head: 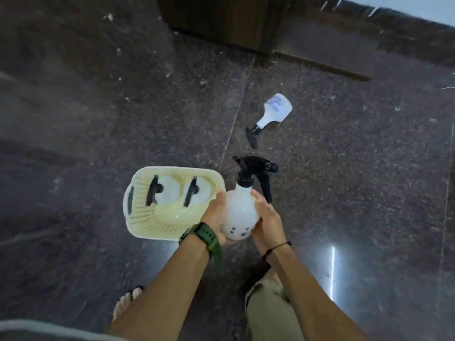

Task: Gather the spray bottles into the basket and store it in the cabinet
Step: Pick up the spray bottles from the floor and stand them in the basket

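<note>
A cream plastic basket (138, 217) stands on the dark floor, left of my hands, with two white spray bottles (170, 190) upright inside it. Both hands hold a third white spray bottle (240, 210) with a black trigger head, just right of the basket's rim. My left hand (215, 217) cups its left side and bottom; my right hand (266, 217) presses against its right side. Another white spray bottle (273, 110) with blue print lies on its side on the floor farther ahead.
A dark wooden cabinet (221, 18) stands at the top of the view, with an open door panel (327, 50) low over the floor to its right. My sandalled foot (125, 303) and my knee (268, 308) are below my arms.
</note>
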The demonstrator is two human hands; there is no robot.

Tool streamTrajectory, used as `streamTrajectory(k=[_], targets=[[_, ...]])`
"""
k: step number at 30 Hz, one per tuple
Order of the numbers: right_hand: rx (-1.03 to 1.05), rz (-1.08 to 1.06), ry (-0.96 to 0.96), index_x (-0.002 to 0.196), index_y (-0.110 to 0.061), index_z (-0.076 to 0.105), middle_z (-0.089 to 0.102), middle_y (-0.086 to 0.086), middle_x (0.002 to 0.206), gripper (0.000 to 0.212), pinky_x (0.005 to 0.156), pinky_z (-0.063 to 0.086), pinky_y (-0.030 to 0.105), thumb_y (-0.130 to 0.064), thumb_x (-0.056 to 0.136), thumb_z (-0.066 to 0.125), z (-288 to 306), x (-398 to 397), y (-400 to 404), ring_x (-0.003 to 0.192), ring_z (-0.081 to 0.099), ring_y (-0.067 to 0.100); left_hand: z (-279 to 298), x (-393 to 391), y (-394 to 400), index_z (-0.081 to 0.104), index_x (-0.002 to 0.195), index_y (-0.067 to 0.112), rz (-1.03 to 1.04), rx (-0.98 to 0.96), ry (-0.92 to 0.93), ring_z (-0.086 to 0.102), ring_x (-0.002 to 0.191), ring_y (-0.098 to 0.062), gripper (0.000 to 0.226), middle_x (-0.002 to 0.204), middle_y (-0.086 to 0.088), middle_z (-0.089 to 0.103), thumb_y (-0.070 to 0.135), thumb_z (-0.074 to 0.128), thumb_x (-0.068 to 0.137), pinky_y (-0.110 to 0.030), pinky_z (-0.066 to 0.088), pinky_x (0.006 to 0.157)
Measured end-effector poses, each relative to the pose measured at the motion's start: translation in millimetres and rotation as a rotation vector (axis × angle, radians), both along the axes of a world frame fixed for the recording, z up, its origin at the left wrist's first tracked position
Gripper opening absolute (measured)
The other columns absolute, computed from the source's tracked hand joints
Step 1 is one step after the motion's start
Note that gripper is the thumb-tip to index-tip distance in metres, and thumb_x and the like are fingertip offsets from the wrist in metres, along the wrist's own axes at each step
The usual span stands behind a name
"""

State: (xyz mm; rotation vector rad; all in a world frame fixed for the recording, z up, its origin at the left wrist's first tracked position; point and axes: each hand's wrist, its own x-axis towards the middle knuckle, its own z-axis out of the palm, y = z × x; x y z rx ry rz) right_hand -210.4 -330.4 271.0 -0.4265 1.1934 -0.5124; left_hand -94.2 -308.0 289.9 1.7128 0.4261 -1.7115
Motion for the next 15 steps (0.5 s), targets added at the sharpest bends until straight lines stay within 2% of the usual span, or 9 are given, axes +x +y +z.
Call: streamTrajectory(k=[1,2,4,6,7,9,12,13,15], targets=[[0.008,0.036,-0.011,0.135,-0.010,0.049,0.063,0.011,0.124,0.068,0.090,0.055,0.043,-0.034,0.075,0.072,1,11,20,0.111,0.061,0.030,-2,13,16,0.056,0.105,0.015,-0.016,-0.014,-0.058,0.062,0.081,-0.030,0.056,0.095,-0.012,0.065,0.063,0.030,0.091,-0.044,0.055,0.070],[0.006,0.062,-0.008,0.135,-0.013,0.049,0.064,0.005,0.120,0.056,0.088,0.056,0.035,-0.028,0.083,0.064,0,22,40,0.108,0.062,0.024,-6,26,32,0.057,0.105,0.010,-0.052,-0.017,-0.146,0.065,0.086,-0.032,0.063,0.098,-0.014,0.066,0.065,0.034,0.085,-0.048,0.056,0.077],[-0.030,0.118,-0.014,0.126,-0.021,0.051,0.063,0.002,0.116,0.032,0.091,0.052,0.033,-0.010,0.096,0.045,0,49,79,0.106,0.061,0.018,-12,57,67,0.057,0.109,0.004,-0.100,-0.002,-0.309,0.067,0.089,-0.033,0.067,0.101,-0.016,0.067,0.064,0.041,0.083,-0.042,0.055,0.073],[-0.095,0.198,0.025,0.125,-0.017,0.048,0.060,0.014,0.120,0.031,0.096,0.050,0.043,-0.006,0.097,0.042,-2,80,111,0.111,0.060,0.029,-12,85,102,0.060,0.106,0.001,-0.031,-0.051,-0.323,0.065,0.087,-0.030,0.054,0.100,-0.014,0.067,0.051,0.046,0.092,-0.034,0.053,0.068],[-0.117,0.226,0.063,0.125,-0.014,0.044,0.060,0.017,0.116,0.030,0.090,0.054,0.041,-0.004,0.096,0.042,-4,94,123,0.105,0.063,0.027,-13,98,118,0.061,0.110,0.000,0.003,-0.117,-0.298,0.064,0.090,-0.029,0.048,0.105,-0.015,0.067,0.043,0.045,0.096,-0.034,0.054,0.070],[-0.161,0.278,0.101,0.119,-0.011,0.037,0.058,0.010,0.103,0.029,0.065,0.055,0.024,0.004,0.095,0.041,-8,120,140,0.080,0.065,0.009,-22,124,143,0.054,0.129,0.000,0.022,-0.203,-0.235,0.061,0.109,-0.029,0.046,0.126,-0.016,0.062,0.034,0.043,0.099,-0.040,0.052,0.090],[-0.194,0.302,0.158,0.126,-0.009,0.035,0.052,0.023,0.128,0.042,0.069,0.050,0.035,0.005,0.088,0.047,-19,148,148,0.091,0.059,0.022,-38,150,161,0.036,0.146,0.009,-0.004,-0.268,-0.197,0.045,0.134,-0.030,0.051,0.150,-0.012,0.043,0.031,0.041,0.100,-0.048,0.036,0.113],[-0.202,0.301,0.194,0.131,-0.010,0.034,0.047,0.023,0.136,0.047,0.068,0.051,0.033,0.004,0.089,0.046,-24,154,149,0.091,0.057,0.022,-43,155,162,0.034,0.148,0.013,-0.018,-0.299,-0.212,0.042,0.137,-0.029,0.050,0.152,-0.011,0.039,0.030,0.040,0.101,-0.048,0.034,0.115],[-0.202,0.298,0.214,0.142,-0.009,0.030,0.044,0.019,0.140,0.055,0.063,0.052,0.015,0.006,0.092,0.045,-39,160,150,0.092,0.055,0.012,-53,161,160,0.028,0.150,0.022,-0.085,-0.355,-0.247,0.033,0.143,-0.026,0.051,0.157,-0.006,0.030,0.029,0.039,0.101,-0.046,0.027,0.118]])
